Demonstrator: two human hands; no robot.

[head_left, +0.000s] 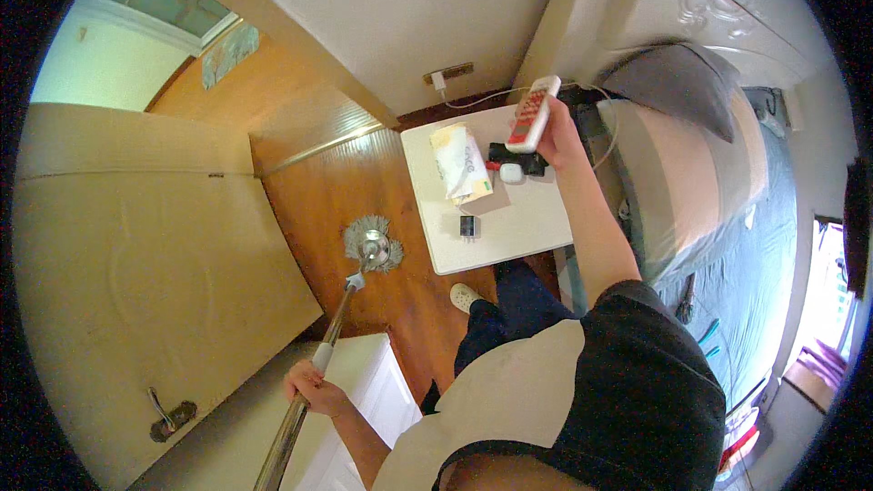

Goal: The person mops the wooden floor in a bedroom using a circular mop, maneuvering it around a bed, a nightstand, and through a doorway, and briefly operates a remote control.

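Note:
My left hand (315, 388) is wrapped round the metal handle of a mop (338, 320), which slants from the lower edge up to its grey string head (373, 244) on the wooden floor. Over the far side of a small white table (523, 236), my right hand (562, 132) grips a white remote control (534, 115) with a red button face, held up at a tilt. Below the remote on the table lie a black item (532, 162), partly hidden, and a small white case (512, 174). To their left stands a tissue pack (461, 164).
A small dark block (467, 225) lies on the table. A white charger (438, 81) sits in the wall socket, its cable running behind the table. On the right is a bed with a grey pillow (677, 82); on the left, an open door (145, 264) and a white cabinet (359, 400).

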